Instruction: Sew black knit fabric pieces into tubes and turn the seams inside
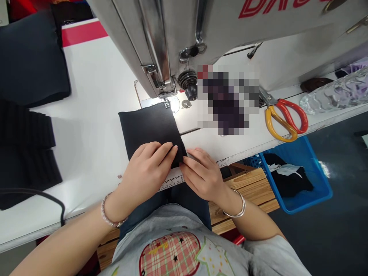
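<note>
A square piece of black fabric (151, 132) lies on the white sewing table (97, 96), its far corner just under the presser foot (166, 102) of the sewing machine (161, 38). My left hand (146, 168) rests on the fabric's near part, fingers together and pressing it down. My right hand (201, 174) pinches the fabric's near right corner between thumb and fingers. Both wrists wear bracelets. The fabric's near edge is partly hidden under my fingers.
Folded dark fabric (31, 57) and ribbed black fabric (25, 149) are stacked at the left. Orange-handled scissors (284, 119) lie at the right, beyond a pixelated patch (227, 99). A blue basket (299, 180) holding dark cloth stands below the table edge, beside a wooden bench (244, 195).
</note>
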The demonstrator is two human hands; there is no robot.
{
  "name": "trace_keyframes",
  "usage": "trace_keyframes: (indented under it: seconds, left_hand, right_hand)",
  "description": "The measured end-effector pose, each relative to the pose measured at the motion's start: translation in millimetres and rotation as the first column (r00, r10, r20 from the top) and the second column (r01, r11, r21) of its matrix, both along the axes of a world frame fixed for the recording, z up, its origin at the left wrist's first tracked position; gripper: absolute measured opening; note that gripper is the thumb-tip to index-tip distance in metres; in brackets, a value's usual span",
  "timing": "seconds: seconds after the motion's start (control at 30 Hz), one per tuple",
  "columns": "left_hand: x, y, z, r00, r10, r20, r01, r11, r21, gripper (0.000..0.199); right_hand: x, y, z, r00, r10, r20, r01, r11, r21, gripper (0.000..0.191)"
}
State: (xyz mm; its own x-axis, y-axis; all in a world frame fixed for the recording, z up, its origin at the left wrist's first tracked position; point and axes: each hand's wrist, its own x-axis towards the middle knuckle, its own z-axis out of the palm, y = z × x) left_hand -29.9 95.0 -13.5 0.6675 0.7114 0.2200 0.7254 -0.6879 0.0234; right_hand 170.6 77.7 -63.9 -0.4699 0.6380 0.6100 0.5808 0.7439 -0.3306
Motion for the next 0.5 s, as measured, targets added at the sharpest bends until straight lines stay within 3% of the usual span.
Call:
trace_keyframes:
  seconds: [0.17, 0.33, 0.4, 0.5]
  left_hand:
    - [-2, -1, -3.5, 0.994, 0.046, 0.096, -0.042, 0.998, -0.051, 0.032]
    - [-2, -4, -4.2, 0.954, 0.237, 0.185, -0.218, 0.969, -0.120, 0.021]
    - [-2, -5, -5.4, 0.938, 0.283, 0.198, -0.261, 0.957, -0.129, 0.026]
    - [-3, -5, -8.5, 0.956, 0.248, 0.154, -0.232, 0.966, -0.113, 0.039]
  right_hand:
    - [0, -1, -2.9, 1.000, 0.003, 0.007, -0.003, 1.000, 0.012, 0.015]
    - [0, -2, -8.4, 1.000, -0.006, 0.013, 0.006, 1.000, 0.024, 0.017]
    - [1, -2, -9.8, 1.000, -0.009, 0.019, 0.008, 1.000, 0.024, 0.017]
    - [1, -2, -11.1, 1.000, -0.005, 0.017, 0.005, 1.000, 0.031, 0.018]
